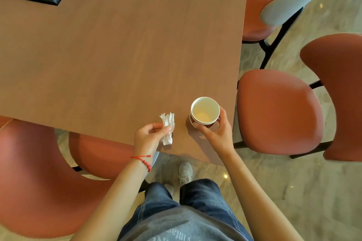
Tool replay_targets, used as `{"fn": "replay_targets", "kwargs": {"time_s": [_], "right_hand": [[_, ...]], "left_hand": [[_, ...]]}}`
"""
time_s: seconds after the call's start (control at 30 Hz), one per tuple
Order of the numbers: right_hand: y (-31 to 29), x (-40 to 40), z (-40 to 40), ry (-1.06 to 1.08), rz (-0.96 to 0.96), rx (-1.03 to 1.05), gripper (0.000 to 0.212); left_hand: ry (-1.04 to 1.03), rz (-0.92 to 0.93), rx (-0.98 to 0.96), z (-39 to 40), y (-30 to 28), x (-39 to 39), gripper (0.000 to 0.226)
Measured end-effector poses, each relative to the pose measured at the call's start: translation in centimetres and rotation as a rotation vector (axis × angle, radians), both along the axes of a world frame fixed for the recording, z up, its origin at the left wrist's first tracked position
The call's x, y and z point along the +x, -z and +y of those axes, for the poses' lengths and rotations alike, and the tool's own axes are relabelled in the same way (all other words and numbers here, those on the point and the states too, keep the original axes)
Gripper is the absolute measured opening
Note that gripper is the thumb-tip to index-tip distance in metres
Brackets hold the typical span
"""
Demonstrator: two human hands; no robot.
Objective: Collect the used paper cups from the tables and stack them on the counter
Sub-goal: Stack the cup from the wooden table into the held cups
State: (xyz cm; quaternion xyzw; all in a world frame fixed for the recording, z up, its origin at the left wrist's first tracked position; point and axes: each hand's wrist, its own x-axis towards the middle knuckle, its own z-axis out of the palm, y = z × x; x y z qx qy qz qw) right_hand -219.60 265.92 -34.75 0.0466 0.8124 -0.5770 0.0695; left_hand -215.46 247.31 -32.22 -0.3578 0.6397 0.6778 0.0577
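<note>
Paper cups point(204, 112), nested, light and crushable: my right hand point(215, 133) wraps the sidewall gently; left hand point(148, 137) pinches a crumpled napkin point(168, 128).

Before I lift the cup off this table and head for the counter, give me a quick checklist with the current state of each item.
1. Right hand wrapped around cup: ok.
2. Cup upright: ok.
3. Cup free of liquid: cannot tell; the bottom looks yellowish.
4. One cup or a nested stack: cannot tell; a double rim shows.
5. Left hand free for more cups: not ok; it holds a crumpled napkin.
6. No other cups left on the table: ok for the part in view.
</note>
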Motion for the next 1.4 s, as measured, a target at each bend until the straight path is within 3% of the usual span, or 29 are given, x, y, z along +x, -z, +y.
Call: {"fn": "replay_targets", "kwargs": {"time_s": [0.23,0.53,0.73,1.0,1.4], "right_hand": [[1.7,0.7,-0.2,-0.032,-0.03,0.012,0.089],[1.8,0.2,-0.5,0.025,-0.078,0.035,0.074],[0.3,1.6,-0.1,0.095,-0.127,-0.105,0.066],[-1.2,6.9,0.2,0.225,-0.116,-0.29,0.066],[-2.4,15.5,3.5,0.491,-0.064,-0.309,0.054]], "left_hand": [[-0.039,-0.019,0.042,-0.2,-0.1,0.1,0.011],[-0.021,-0.024,0.052,-0.7,-0.2,0.1,0.012],[0.034,0.006,0.056,-1.0,-0.6,0.0,0.013],[0.159,0.081,0.052,-0.6,-1.4,1.7,0.013],[0.436,0.079,0.067,4.0,-1.5,3.9,0.016]]}}
